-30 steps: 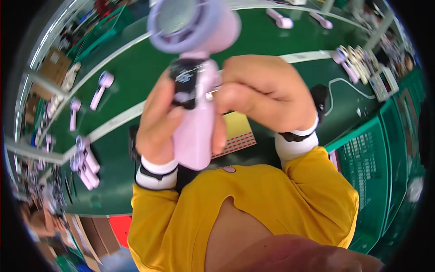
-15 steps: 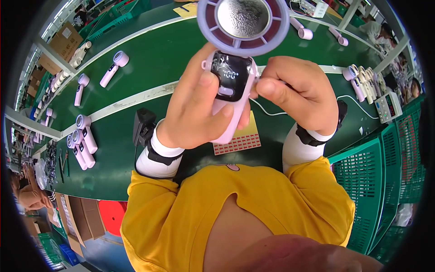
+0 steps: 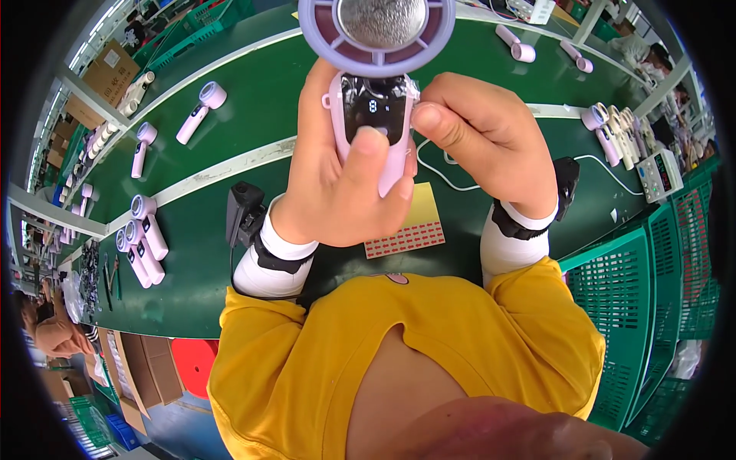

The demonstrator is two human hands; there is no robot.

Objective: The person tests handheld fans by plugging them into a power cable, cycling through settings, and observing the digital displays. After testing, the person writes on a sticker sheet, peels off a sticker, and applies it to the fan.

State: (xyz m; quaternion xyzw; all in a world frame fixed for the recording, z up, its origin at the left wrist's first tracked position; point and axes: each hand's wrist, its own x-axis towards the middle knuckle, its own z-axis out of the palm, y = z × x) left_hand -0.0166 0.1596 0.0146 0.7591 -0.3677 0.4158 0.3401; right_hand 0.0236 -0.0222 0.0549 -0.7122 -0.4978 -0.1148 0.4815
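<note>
My left hand (image 3: 337,184) is wrapped round the handle of a pink handheld fan (image 3: 392,165), held up above the bench with its round lavender head away from me. The left thumb presses on the lower part of the black display (image 3: 372,107), where a digit is lit. Clear film shows at the display's upper right corner. Beside that corner, my right hand (image 3: 491,142) is closed, thumb and forefinger pinched together against the handle's side. What sits between those fingertips is hidden. A white cable (image 3: 452,182) lies on the bench behind the right hand.
A yellow sheet with red stickers (image 3: 406,241) lies below the fan. More pink fans (image 3: 142,245) stand at the left, others lie across the green bench (image 3: 261,100). At the right are cream and pink fans (image 3: 617,138), a small meter box (image 3: 658,176) and green crates (image 3: 609,299).
Both hands and the fan have shifted left and slightly up. My left thumb has moved down onto the display's lower part, and the lit marks on the display look different.
</note>
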